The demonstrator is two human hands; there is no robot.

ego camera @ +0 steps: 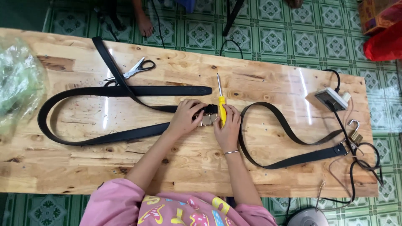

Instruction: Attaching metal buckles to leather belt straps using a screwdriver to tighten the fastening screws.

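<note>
My left hand (187, 116) presses on a black belt (104, 136) right at its metal buckle (207, 121) in the middle of the wooden table (83, 167). My right hand (228, 125) grips a yellow-handled screwdriver (220, 104), its metal shaft pointing away from me, beside the buckle. A second black belt (289, 134) loops away to the right of my right hand. The buckle is partly hidden by my fingers.
Scissors (134, 70) lie at the far side near a belt end. A white power adapter (333, 99) with black cable and a metal hook (355, 125) sit at the right end. A clear plastic bag (16, 83) lies far left. Another person's foot (145, 25) rests on the green tiled floor.
</note>
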